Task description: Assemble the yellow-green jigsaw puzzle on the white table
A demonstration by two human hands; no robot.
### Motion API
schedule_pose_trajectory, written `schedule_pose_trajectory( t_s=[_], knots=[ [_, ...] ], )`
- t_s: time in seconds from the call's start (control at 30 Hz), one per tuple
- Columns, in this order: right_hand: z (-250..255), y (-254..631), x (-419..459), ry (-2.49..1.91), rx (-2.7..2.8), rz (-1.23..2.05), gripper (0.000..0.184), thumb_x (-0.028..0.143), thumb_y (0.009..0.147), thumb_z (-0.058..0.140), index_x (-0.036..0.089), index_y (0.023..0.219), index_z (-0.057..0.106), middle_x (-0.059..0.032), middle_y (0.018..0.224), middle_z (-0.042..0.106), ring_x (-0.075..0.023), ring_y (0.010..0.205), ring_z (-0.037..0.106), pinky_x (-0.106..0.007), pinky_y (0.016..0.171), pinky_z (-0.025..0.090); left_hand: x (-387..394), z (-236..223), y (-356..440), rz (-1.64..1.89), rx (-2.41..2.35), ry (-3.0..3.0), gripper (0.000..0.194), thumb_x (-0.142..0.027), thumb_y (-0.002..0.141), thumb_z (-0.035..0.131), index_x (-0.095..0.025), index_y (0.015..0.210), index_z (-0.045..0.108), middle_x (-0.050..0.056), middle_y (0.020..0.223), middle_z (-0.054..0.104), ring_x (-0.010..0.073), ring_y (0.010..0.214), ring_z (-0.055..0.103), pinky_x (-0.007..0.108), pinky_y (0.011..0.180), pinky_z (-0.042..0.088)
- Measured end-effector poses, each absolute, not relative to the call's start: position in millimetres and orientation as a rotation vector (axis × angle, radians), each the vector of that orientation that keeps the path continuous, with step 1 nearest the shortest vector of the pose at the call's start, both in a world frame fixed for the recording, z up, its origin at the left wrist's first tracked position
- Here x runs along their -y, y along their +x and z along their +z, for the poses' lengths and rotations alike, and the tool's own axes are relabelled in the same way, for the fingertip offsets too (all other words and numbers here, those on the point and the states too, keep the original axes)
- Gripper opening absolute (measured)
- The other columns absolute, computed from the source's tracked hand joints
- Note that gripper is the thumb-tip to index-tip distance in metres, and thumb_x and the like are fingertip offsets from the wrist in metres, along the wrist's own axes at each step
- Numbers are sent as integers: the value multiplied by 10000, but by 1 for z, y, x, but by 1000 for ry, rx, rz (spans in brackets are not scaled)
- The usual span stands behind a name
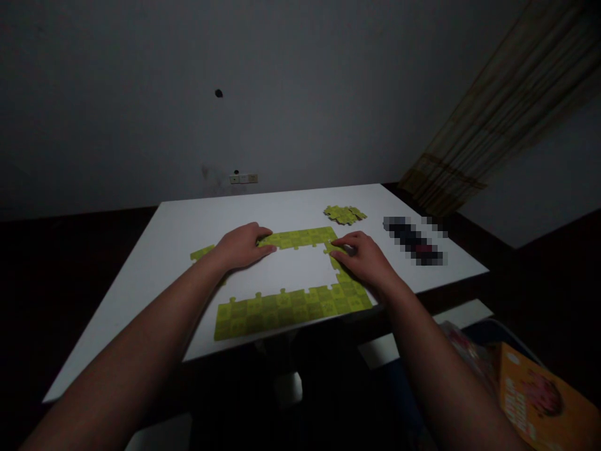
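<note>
A yellow-green jigsaw lies part-joined on a white table (154,263). Its top row of pieces (300,238) runs across the middle, and a wider bottom band (286,310) sits near the front edge. My left hand (241,245) rests flat on the left end of the top row, fingers together and stretched out. My right hand (361,257) presses on the right side column of pieces, fingertips at the top right corner. A single loose piece (201,252) lies left of my left hand. Neither hand is lifting anything.
A small heap of loose pieces (345,214) lies at the back right of the table. A blurred dark object (416,241) lies near the right edge. An orange box (539,401) sits low at the right. A curtain (507,106) hangs at the far right.
</note>
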State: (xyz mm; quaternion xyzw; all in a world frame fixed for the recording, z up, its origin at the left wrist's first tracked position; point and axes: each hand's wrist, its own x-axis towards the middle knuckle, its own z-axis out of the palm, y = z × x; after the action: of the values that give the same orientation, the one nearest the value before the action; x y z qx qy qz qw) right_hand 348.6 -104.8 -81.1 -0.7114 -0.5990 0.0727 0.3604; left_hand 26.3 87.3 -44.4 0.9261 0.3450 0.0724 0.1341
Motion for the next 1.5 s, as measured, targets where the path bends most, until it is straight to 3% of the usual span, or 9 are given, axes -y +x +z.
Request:
schedule_pose_trajectory(
  t_s=[0.43,0.7,0.97,1.1,1.33,1.5],
  knots=[
    [-72,340,108,-1836,1538,204,165,443,940,859,300,1009,906,-138,1192,844,-400,1125,770,-570,1064,596,-87,-43,26,176,-1009,2671,721,-710,1022,581,-222,1518,772,178,1343,786,384,1193,757,478,1014,572],
    [-73,334,113,-1875,1682,26,243,425,1026,746,288,1112,927,-187,1251,819,-432,1173,733,-637,1100,563,-85,-42,26,196,-1009,2655,692,-689,1021,607,-218,1493,791,183,1327,799,384,1170,760,483,994,578],
    [-66,326,117,-1980,1712,-16,323,431,1052,665,233,1148,901,-182,1278,815,-407,1188,721,-586,1056,579,-85,-41,27,149,-1032,2667,724,-692,1028,587,-205,1532,767,189,1364,784,387,1208,751,490,1018,572],
    [-62,321,118,-2052,1760,-66,379,425,1075,616,231,1280,869,-179,1313,794,-394,1193,700,-556,1025,567,-82,-39,28,167,-1046,2651,682,-690,1024,607,-248,1515,776,173,1367,790,386,1211,752,491,1021,571],
    [-55,313,120,-2239,1858,-158,470,422,1131,519,267,1492,776,-180,1446,718,-393,1246,649,-502,924,535,-80,-36,29,99,-1087,2670,739,-714,1045,582,-212,1564,733,173,1353,791,369,1158,763,451,949,568],
    [-54,310,119,-2289,1890,-139,518,408,1154,463,280,1598,697,-188,1491,685,-411,1282,619,-522,917,533,-79,-34,30,105,-1122,2657,721,-712,1041,616,-214,1547,740,175,1347,791,386,1139,768,461,927,565]
  ],
)
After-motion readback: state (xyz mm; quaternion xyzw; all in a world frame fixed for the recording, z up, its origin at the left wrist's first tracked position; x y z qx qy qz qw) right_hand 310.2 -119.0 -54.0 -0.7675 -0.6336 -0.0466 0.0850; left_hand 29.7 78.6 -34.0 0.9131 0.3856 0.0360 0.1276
